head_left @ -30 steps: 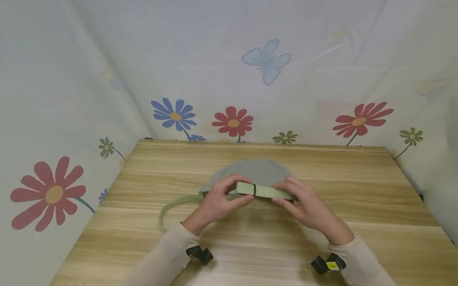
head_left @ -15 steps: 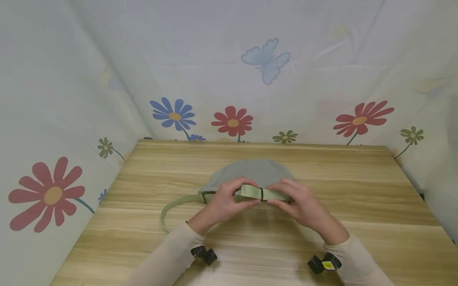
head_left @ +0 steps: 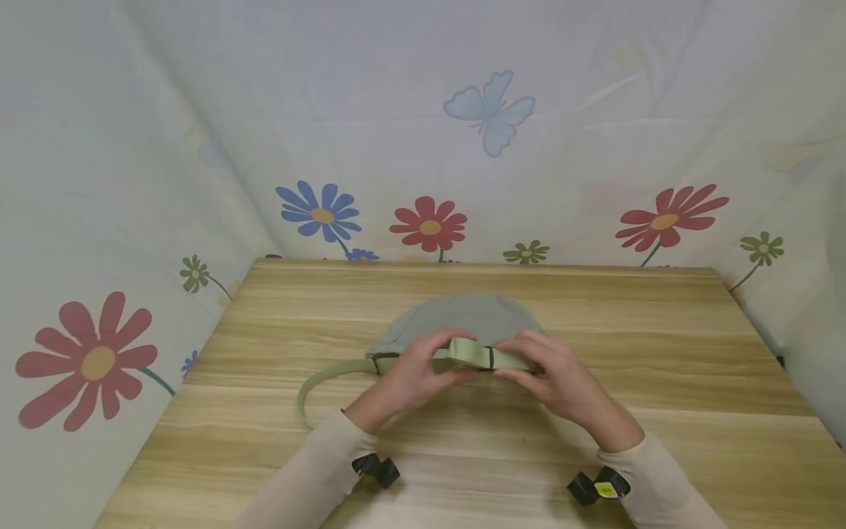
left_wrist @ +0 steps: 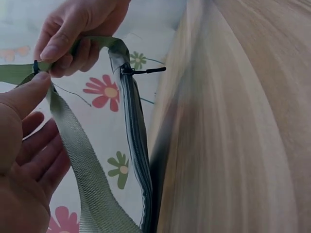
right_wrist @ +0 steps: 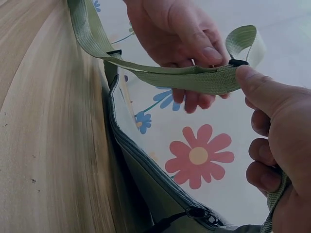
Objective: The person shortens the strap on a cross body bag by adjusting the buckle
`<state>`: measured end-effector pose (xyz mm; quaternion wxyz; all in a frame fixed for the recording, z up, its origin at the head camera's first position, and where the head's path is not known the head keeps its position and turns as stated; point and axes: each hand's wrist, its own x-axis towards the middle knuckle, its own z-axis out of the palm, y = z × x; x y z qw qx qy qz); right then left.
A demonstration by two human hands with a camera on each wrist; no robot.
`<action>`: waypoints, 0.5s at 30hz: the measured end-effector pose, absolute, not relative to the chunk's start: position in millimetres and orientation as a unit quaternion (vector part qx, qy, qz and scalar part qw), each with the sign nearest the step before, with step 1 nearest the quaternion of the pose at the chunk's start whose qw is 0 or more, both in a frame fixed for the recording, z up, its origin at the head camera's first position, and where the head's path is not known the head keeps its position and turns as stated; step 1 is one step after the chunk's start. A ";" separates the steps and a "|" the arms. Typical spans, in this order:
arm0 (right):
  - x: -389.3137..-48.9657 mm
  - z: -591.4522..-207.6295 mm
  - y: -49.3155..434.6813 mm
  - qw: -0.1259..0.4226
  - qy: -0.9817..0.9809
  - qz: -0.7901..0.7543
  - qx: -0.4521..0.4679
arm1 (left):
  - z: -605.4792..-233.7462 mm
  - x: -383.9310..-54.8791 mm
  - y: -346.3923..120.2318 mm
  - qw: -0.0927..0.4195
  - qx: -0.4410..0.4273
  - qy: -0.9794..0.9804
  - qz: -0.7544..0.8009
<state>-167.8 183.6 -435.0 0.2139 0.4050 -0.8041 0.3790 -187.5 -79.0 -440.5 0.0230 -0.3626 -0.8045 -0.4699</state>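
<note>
A grey-green waist bag lies on the table, its curved side away from me. My two hands hold its light green webbing strap just in front of it. A black strap slider sits between my fingertips, with a short strap loop to its left. My left hand pinches the strap by that loop; in the left wrist view its thumb touches the slider. My right hand grips the strap on the other side, its thumb against the slider. Part of the strap is hidden by my fingers.
The wooden table lies under the bag. More strap curves out to the bag's left. A black zipper pull hangs off the bag's zipper. A flower-printed white curtain stands behind the table.
My left hand has moved right, and my right hand slightly left, so they are closer together. The slider and loop have shifted right. The bag has stayed in place.
</note>
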 end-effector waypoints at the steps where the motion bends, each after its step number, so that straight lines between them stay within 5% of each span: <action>1: -167.9 -435.1 183.7 0.214 -0.804 0.380 0.404 | -441.6 -187.9 -79.1 0.027 -0.370 -0.802 -0.469; 15: -168.5 -432.2 181.8 0.216 -0.803 0.382 0.403 | -446.6 -193.2 -75.6 0.094 -0.458 -0.765 -0.444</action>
